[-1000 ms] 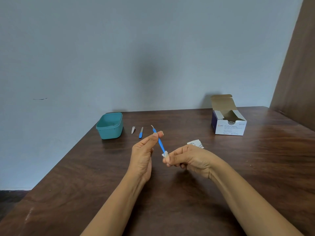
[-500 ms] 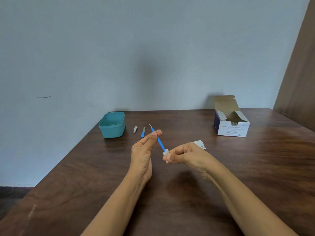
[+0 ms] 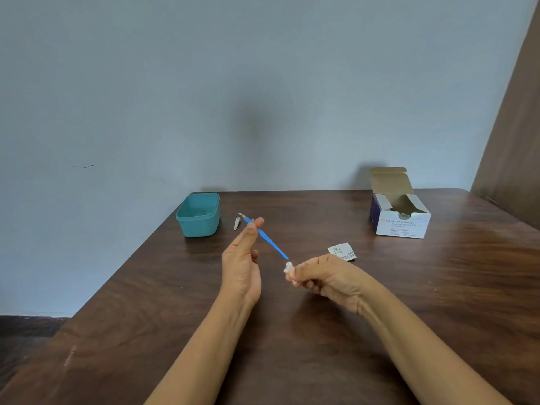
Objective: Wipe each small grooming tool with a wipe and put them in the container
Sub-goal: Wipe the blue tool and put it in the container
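In the head view, the left hand [image 3: 242, 267] is holding the blue tool [image 3: 268, 239] up over the counter [image 3: 292, 331]. Its grip is pinching the shaft near the far end between thumb and fingertips, with the other fingers lying fairly straight. The right hand [image 3: 324, 276] is curling its grip round the white wipe [image 3: 289, 268], which is bunching at the tool's near tip. The tool's long axis is running diagonally, from the metal point up and away on the left down toward the right hand, so the wipe is sitting at the near end of the shaft. The teal container [image 3: 198, 226] is standing beyond and to the left of the left hand, which I judge the nearer hand for the drop. Counting: 1 blue tool in hand, 1 metal clipper [image 3: 237, 223] lying on the counter just right of the container, 1 wipe, 1 container, 1 open swab box [image 3: 403, 226] and 1 torn wrapper [image 3: 342, 252]. Whether the fingers are hiding another tool, I cannot tell.
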### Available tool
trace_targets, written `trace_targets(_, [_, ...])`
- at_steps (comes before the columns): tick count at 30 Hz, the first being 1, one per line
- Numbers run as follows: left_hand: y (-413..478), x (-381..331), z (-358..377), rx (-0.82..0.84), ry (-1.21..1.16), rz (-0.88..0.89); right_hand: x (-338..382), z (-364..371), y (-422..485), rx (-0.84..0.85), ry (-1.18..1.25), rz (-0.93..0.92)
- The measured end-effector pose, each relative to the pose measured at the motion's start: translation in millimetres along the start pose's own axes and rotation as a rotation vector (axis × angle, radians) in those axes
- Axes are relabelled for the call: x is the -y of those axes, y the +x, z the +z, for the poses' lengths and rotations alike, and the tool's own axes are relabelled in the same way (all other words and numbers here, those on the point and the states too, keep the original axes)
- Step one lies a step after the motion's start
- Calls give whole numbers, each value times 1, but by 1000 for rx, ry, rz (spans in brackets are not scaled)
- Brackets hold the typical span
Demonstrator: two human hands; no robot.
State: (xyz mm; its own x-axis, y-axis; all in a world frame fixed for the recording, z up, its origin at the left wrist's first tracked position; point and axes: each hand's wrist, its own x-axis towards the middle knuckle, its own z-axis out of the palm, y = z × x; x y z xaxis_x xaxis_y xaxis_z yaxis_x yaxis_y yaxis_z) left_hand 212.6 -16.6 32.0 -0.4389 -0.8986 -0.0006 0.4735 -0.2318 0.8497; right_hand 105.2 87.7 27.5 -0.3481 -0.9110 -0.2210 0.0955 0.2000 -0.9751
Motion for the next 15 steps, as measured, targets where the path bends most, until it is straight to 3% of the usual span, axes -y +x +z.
trace_targets(9, [34,-47,-24,-257,102,150,-3,-8,19,-201,99,-87])
trace_targets(15, [74,-96,-32,-252,341,322,16,-5,50,-217,-6,-74])
